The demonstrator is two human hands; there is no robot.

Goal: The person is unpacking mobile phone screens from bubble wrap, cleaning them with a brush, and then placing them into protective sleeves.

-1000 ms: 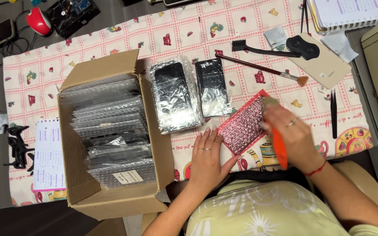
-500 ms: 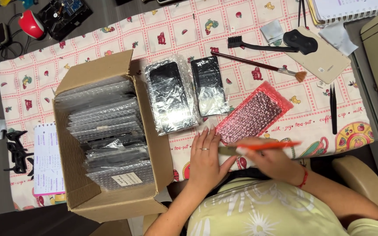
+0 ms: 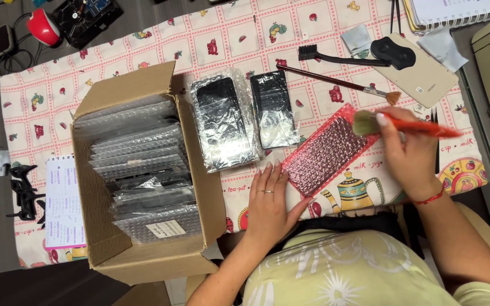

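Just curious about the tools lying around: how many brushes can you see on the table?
3. An orange-handled brush is in the right hand, bristles over the pink bubble-wrap pouch. A thin dark-handled paintbrush lies above it. A black brush lies near the top. Others may be hidden.

Bubble-wrap pouch (image 3: 325, 157): pink-red
Brush (image 3: 404, 124): orange handle, pale tan bristles
Tablecloth (image 3: 143, 45): white, pink grid, fruit and teapot prints
Cardboard box (image 3: 100, 226): brown
Wrist thread (image 3: 429, 199): red
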